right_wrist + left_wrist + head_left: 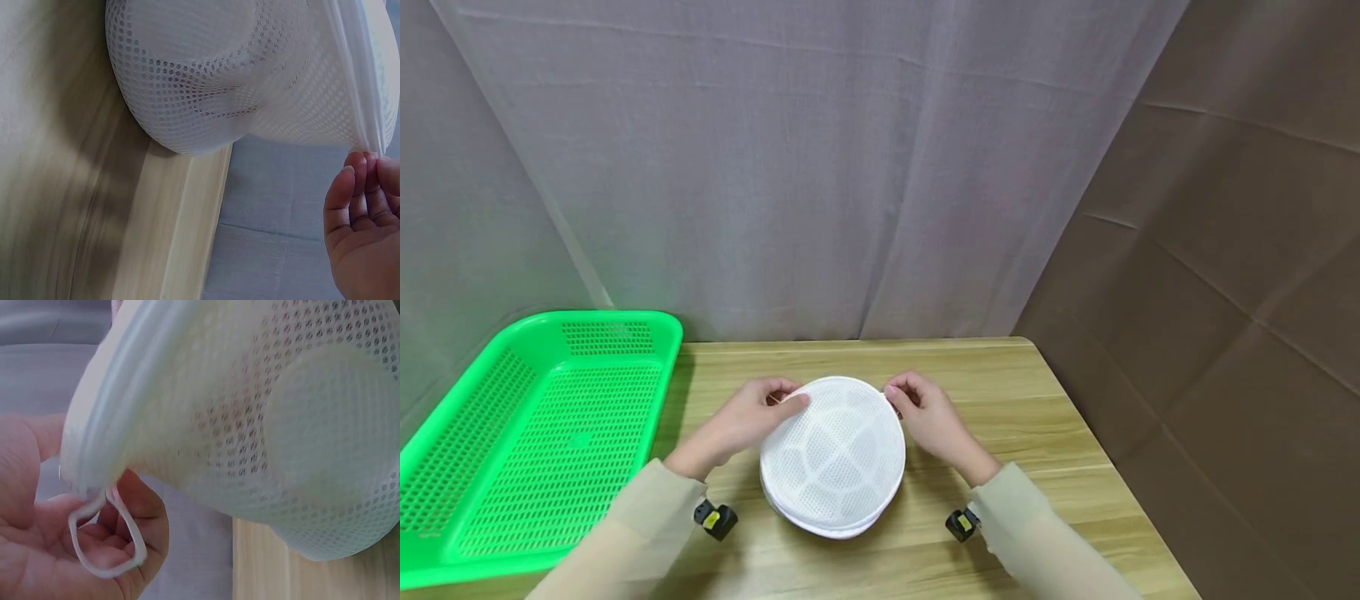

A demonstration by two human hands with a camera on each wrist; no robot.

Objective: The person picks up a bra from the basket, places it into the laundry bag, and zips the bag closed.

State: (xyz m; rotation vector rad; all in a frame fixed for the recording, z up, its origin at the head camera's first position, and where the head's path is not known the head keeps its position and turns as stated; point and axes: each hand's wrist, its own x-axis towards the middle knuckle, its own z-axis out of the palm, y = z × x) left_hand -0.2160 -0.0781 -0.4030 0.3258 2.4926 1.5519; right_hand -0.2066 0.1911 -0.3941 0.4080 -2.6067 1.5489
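A round white mesh laundry bag (835, 454) stands over the middle of the table, its flat top facing up and its mesh sides bulging below. My left hand (758, 419) grips the upper left of the rim, thumb on top and fingers underneath. A small white strap loop (106, 572) hangs by those fingers in the left wrist view. At the upper right of the rim, my right hand (928, 417) pinches the edge between thumb and fingers, beside the zipper band (356, 69). A paler round patch (334, 425) shows on the bag's mesh side.
A large green plastic basket (658, 367) with slotted walls stands at the left of the wooden table (1000, 375). Behind the table hangs a grey curtain (820, 183). A brown cloth-like wall (1225, 317) runs along the right edge.
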